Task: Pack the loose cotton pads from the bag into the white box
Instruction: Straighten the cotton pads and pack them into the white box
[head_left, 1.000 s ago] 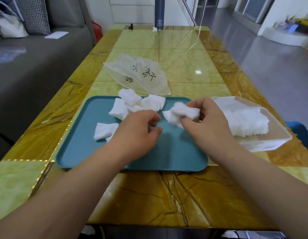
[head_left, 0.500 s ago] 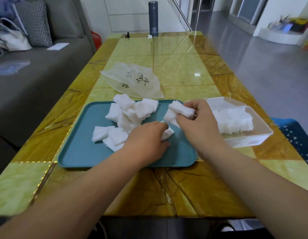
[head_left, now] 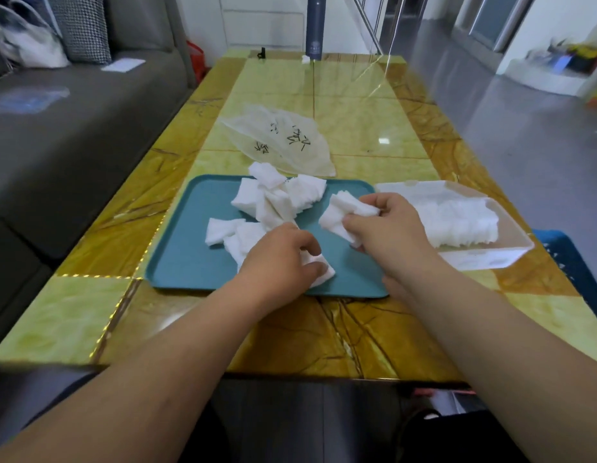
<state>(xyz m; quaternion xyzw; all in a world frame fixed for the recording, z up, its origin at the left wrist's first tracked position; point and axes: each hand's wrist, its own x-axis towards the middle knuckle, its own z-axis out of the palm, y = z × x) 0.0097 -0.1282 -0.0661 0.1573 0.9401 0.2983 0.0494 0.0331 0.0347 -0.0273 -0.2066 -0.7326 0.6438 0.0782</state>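
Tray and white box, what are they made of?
The teal tray looks like hard plastic: one even colour, a smooth, slightly matte face and a moulded raised rim. The white box seems to be thin, glossy plastic, since its walls look milky and half see-through.

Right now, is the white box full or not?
Partly full: the white box holds a packed row of cotton pads, but its far end is bare.

Both bare forearms are extended over the near edge of the table. The left hand is held palm down, fingers curled onto a cotton pad; a bunch of pads is gripped in the right hand, nearer the right edge
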